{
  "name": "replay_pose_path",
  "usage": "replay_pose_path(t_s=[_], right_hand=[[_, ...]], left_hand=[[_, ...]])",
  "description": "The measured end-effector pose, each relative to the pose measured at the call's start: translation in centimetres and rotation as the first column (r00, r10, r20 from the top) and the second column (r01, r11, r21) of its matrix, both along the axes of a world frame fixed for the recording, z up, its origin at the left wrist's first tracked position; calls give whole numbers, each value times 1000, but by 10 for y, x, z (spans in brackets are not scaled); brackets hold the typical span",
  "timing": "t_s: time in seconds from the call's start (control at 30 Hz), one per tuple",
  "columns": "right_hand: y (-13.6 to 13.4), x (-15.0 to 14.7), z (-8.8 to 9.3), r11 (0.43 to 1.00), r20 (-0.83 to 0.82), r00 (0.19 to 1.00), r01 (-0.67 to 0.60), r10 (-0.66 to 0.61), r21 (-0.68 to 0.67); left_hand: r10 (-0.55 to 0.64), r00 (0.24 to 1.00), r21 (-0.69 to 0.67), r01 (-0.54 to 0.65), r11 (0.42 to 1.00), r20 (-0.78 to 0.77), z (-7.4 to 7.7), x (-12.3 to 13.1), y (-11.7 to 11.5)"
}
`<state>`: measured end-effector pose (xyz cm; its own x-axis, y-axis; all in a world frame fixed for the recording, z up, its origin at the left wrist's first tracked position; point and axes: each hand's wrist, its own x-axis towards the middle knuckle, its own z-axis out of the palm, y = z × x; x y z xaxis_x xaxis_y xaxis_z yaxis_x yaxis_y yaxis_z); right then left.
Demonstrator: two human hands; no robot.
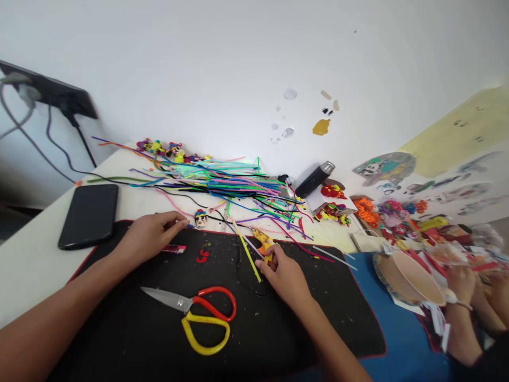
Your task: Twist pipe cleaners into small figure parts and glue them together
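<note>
My left hand (149, 236) is closed in a pinch at the back edge of the black mat (131, 329). A small bluish piece shows at its fingertips, too little to name. Just right of it lies a small doll head (200, 218) with a colourful cap. My right hand (284, 273) is wrapped round a yellow and orange glue gun (261, 240), whose nozzle points away toward the back. Beside it a yellow pipe cleaner (248, 254) lies slantwise. Scissors (178, 302) with one red and one yellow handle rest on the mat, below some small red curled pieces (202, 257).
Behind the mat spreads a heap of coloured pipe cleaners (238, 183). A phone (89, 216) lies at left, near cables from a wall socket. A dark flask (314, 180) leans at the back. At right, another person's hand (461, 284) is near a round basket (413, 276).
</note>
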<state>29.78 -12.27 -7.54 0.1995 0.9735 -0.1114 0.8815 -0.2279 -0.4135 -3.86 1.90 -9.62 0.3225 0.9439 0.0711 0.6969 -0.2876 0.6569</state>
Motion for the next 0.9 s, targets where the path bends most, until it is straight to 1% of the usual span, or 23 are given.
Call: replay_pose_path(t_s=[0.07,0.13,0.3,0.4,0.5,0.6,0.7,0.8,0.9], right_hand=[[0,3,-5,1000,-31,999,30,-30,4],[1,5,-12,999,-88,995,42,-40,17],[2,12,-32,978,-267,960,136,-90,159],[-1,15,-38,967,-331,936,186,-120,176],[-2,14,-35,972,-299,947,170,-117,159],[1,10,-28,985,-186,978,121,-97,123],[5,6,-25,989,-96,990,111,-102,97],[6,6,-28,983,-114,986,132,-118,124],[3,7,-34,967,-200,968,190,-155,171]], left_hand=[[-14,1000,7,14,1000,23,-3,0,1],[-26,1000,-8,26,1000,8,-6,0,1],[-23,999,-8,24,1000,30,-9,-1,1],[-23,1000,-14,24,1000,19,-8,-1,1],[-26,1000,-4,26,1000,18,-6,-1,1],[-36,999,-6,36,999,33,-6,0,0],[-60,997,-15,61,998,39,-6,1,-1],[-77,997,-12,77,997,32,-5,2,-2],[-78,996,-3,78,997,36,-4,2,-2]])
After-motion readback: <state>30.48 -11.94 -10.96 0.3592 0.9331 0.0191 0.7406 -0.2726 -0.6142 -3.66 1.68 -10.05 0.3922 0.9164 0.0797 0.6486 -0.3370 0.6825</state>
